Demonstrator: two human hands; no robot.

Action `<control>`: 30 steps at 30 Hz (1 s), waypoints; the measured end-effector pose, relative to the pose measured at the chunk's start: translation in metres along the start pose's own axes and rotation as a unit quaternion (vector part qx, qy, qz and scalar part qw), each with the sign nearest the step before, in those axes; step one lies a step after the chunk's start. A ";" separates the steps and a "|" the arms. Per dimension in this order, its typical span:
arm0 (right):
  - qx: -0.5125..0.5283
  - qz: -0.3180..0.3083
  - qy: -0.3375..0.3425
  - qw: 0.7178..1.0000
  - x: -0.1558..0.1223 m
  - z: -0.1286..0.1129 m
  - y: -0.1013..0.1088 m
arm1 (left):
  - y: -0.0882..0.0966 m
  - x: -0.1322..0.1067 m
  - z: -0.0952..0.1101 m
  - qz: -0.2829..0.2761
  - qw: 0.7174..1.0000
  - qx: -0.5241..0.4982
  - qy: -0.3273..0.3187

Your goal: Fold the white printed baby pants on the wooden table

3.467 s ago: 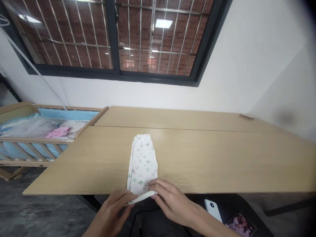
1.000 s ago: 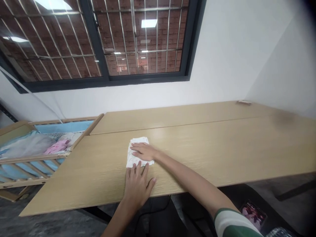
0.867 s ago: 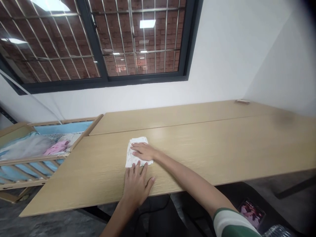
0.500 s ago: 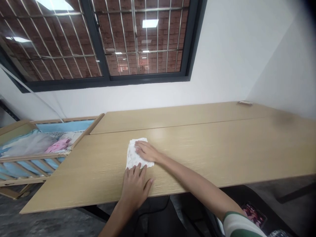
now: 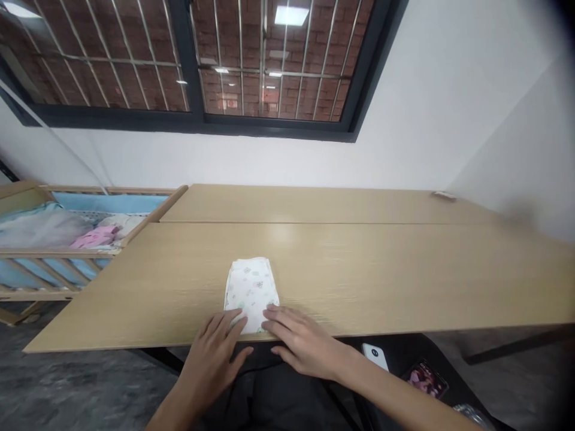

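Note:
A folded white cloth (image 5: 252, 287) with a small faint print lies flat near the front edge of the wooden table (image 5: 381, 275). My left hand (image 5: 216, 341) rests with its fingertips on the cloth's lower left corner, fingers stretched out and thumb apart. On the lower right side, the fingers of my right hand (image 5: 299, 338) lie over the cloth's edge, also stretched out. Neither hand grips the cloth; both touch it from above.
At the left stands a wooden crib (image 5: 155, 218) with blue lining and a pink cloth (image 5: 95, 236) inside. A phone (image 5: 375, 356) lies on a black seat (image 5: 404, 353) below the table's front edge. A small flat object (image 5: 444, 196) sits at the back right.
My right hand has slid back from the cloth's upper part to its lower right edge. The cloth now lies nearer the front edge, its print more exposed. The view has shifted.

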State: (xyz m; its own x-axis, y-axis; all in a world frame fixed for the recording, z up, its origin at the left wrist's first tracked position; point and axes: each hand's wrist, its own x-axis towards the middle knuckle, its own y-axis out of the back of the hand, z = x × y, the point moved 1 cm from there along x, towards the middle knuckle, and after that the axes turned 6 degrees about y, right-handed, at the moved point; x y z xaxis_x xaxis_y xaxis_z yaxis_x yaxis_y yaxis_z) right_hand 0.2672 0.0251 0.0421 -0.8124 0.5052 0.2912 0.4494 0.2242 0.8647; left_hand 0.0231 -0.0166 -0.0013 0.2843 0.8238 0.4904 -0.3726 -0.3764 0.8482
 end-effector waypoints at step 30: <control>0.024 0.253 -0.188 0.949 0.102 0.129 -0.020 | -0.031 0.136 -0.034 -0.022 0.980 -0.042 0.193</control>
State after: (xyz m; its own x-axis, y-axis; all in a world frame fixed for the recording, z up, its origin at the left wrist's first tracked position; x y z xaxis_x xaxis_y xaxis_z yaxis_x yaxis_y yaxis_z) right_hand 0.2235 0.1796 0.0016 -0.3024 0.8181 0.4891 0.7698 -0.0930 0.6314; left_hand 0.0433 0.1212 0.0327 -0.0475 0.9437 0.3273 -0.4439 -0.3135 0.8395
